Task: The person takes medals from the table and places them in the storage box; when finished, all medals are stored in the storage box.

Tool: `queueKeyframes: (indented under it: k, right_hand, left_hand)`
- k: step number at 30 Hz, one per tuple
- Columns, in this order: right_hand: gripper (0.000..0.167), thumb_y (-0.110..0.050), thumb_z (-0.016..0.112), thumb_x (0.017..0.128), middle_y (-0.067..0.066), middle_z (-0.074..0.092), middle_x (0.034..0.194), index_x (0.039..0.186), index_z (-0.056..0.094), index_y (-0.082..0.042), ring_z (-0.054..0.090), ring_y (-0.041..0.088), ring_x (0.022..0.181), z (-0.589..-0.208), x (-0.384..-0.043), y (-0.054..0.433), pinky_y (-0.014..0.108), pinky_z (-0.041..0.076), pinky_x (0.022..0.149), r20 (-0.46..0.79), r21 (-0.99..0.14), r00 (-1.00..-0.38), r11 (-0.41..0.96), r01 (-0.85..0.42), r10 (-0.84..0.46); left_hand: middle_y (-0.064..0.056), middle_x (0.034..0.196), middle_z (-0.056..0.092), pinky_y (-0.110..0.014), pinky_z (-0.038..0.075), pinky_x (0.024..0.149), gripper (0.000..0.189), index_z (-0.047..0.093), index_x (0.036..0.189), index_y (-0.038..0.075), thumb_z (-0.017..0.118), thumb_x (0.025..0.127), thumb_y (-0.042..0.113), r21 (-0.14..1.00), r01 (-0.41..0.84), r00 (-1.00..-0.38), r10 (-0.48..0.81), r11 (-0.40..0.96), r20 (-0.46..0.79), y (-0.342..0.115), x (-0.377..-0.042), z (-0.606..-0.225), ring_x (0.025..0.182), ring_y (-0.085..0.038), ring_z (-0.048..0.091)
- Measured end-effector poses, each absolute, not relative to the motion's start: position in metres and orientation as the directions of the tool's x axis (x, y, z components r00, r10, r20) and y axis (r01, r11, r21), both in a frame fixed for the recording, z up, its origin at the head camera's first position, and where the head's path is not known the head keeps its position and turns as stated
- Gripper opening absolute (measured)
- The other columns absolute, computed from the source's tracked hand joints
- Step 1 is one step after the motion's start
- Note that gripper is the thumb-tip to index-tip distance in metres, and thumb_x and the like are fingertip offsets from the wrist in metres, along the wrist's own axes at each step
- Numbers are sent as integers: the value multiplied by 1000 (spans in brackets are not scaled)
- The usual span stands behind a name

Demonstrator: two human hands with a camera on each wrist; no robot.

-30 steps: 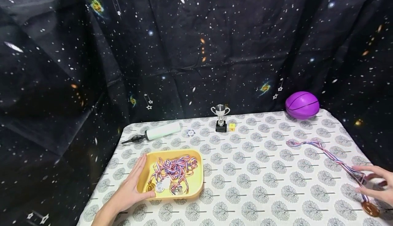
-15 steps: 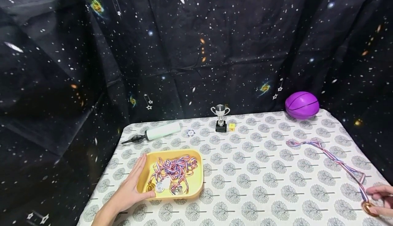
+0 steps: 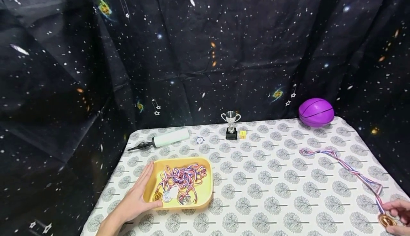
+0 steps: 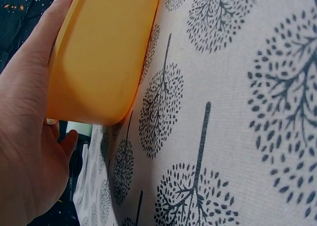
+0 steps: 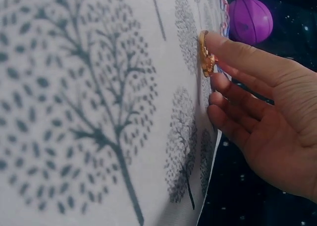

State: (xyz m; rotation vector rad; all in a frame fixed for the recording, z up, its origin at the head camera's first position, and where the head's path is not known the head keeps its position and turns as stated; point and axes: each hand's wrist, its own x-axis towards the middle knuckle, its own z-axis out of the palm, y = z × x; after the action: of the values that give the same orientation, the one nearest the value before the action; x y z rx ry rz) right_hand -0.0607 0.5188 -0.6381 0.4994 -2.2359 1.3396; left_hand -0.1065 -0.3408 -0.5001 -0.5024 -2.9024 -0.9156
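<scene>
A yellow plastic tub (image 3: 207,193) stands at the left front in the head view. Inside it lie several medals (image 3: 168,195) with tangled striped ribbons (image 3: 184,176). My left hand (image 3: 136,197) holds the tub's left end, thumb at the front rim and fingers along the far left side. At the right front, my right hand (image 3: 400,215) grips a bronze-coloured medal (image 3: 385,220) by its edge, between thumb and fingers. Its red, white and blue ribbon (image 3: 349,169) stretches away across the cloth. In the right wrist view the medal (image 5: 204,55) is seen edge-on at the fingertips.
A hand pump (image 3: 169,138) lies at the back left, with a small blue-and-white badge-like disc (image 3: 200,140) beside it. A silver trophy cup (image 3: 231,125) and a small yellow block (image 3: 242,134) stand at the back. A purple ball (image 3: 316,113) sits at the back right corner.
My right hand has moved from the ribbon down to the medal and taken hold of its edge. The left hand and the tub stay as they were.
</scene>
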Motion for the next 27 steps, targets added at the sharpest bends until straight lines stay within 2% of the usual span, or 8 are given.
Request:
queueKeyframes:
  k: [2, 8, 12, 14, 18, 21, 24, 27]
  right_hand:
    - [109, 31, 74, 32, -17, 52, 80, 113, 71, -41, 34, 1, 57, -638, -60, 517, 29, 18, 41, 586, -705, -808, 452, -547, -63]
    - [107, 32, 71, 33, -18, 55, 76, 110, 72, -43, 34, 0, 55, -638, -61, 514, 30, 16, 40, 606, -701, -794, 441, -561, -47]
    - [106, 32, 71, 33, -21, 56, 78, 107, 72, -43, 37, -6, 54, -637, -63, 513, 28, 18, 39, 609, -696, -792, 451, -559, -42]
    - [106, 33, 70, 34, -24, 60, 82, 108, 72, -42, 45, -11, 58, -636, -64, 512, 20, 25, 40, 613, -692, -789, 447, -567, -51]
    - [108, 32, 73, 33, -28, 67, 94, 110, 72, -45, 56, -16, 74, -627, -69, 514, 7, 39, 53, 618, -639, -780, 512, -574, -102]
    - [108, 28, 75, 31, -33, 65, 96, 109, 71, -47, 55, -18, 79, -609, -76, 513, 4, 38, 59, 637, -548, -757, 604, -578, -146]
    - [101, 27, 72, 32, -34, 63, 93, 106, 73, -42, 50, -16, 70, -583, -85, 503, 8, 36, 50, 664, -501, -730, 630, -594, -160]
    - [93, 25, 69, 36, -32, 62, 90, 104, 74, -38, 45, -11, 61, -554, -94, 488, 15, 29, 43, 673, -502, -724, 626, -597, -151]
  left_hand:
    - [-3, 179, 1, -52, 11, 127, 133, 9, 172, 13, 93, 77, 51, 548, 323, -945, 290, 772, 149, -341, -107, -501, 163, -36, 6]
    - [-4, 179, 2, -73, 18, 120, 134, 10, 172, 11, 94, 75, 51, 547, 327, -944, 293, 770, 152, -340, -107, -499, 162, -41, 8]
    - [-6, 179, 2, -75, 19, 119, 135, 10, 172, 10, 94, 75, 51, 548, 327, -944, 293, 770, 153, -339, -107, -498, 161, -45, 9]
    - [-6, 179, 2, -75, 20, 119, 135, 9, 172, 10, 94, 75, 51, 547, 326, -944, 292, 771, 152, -339, -107, -498, 161, -45, 10]
    - [-6, 179, 2, -75, 19, 118, 135, 9, 172, 11, 94, 75, 51, 548, 325, -944, 293, 770, 149, -340, -107, -499, 161, -45, 9]
    - [-5, 179, 1, -75, 19, 118, 134, 9, 172, 11, 94, 76, 51, 546, 328, -943, 296, 771, 149, -340, -108, -500, 161, -44, 8]
    - [-5, 179, 2, -75, 20, 118, 134, 9, 172, 11, 94, 76, 51, 543, 330, -943, 297, 772, 151, -340, -109, -500, 162, -43, 8]
    - [-5, 179, 1, -75, 20, 118, 134, 9, 172, 11, 93, 76, 52, 544, 328, -944, 295, 773, 149, -340, -109, -501, 162, -42, 8]
